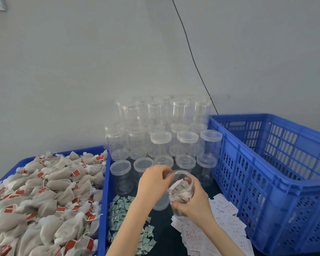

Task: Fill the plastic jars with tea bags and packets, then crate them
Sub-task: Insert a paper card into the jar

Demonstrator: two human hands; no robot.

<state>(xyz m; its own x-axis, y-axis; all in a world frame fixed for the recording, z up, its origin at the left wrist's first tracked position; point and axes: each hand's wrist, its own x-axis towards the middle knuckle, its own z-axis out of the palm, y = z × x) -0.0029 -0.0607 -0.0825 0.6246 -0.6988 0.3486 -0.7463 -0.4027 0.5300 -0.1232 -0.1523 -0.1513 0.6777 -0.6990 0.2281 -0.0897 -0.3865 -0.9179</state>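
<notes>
Crate (pixel 277 174): blue slatted plastic, standing at the right edge of the worktop (pixel 164 235), nothing showing inside it from this angle
Tea bag tray (pixel 103 209): blue, lying along the left edge of the worktop, heaped with tea bags (pixel 44 196) in pale mesh carrying red tags
Empty jars (pixel 161 133): clear, lidded, stacked in tiers against the wall at the back edge, between tray and crate
White packets (pixel 224 228): lying spread at the front right, just beside the crate's near wall
Green packets (pixel 122 215): lying scattered at the front, just beside the tray's right wall
Open jar (pixel 181 193): lidless, being held tilted above the worktop's middle, mouth leaning up and back toward the stacked jars, long axis running from the right palm up toward the left fingers; white packets and tea bags showing inside it
Right hand (pixel 194 202): wrapping its fingers round the lower half of the open jar, carrying its weight
Left hand (pixel 152 179): fingers curling at the jar's rim, seeming to be pressing contents in; whether it is pinching anything I cannot tell
Loose lid (pixel 160 203): seemingly lying on the worktop under the left hand, half hidden
Coming move, as a judgement: the crate lies to the jar's right, so the right hand is the nearer one for crating, once the jar is capped
</notes>
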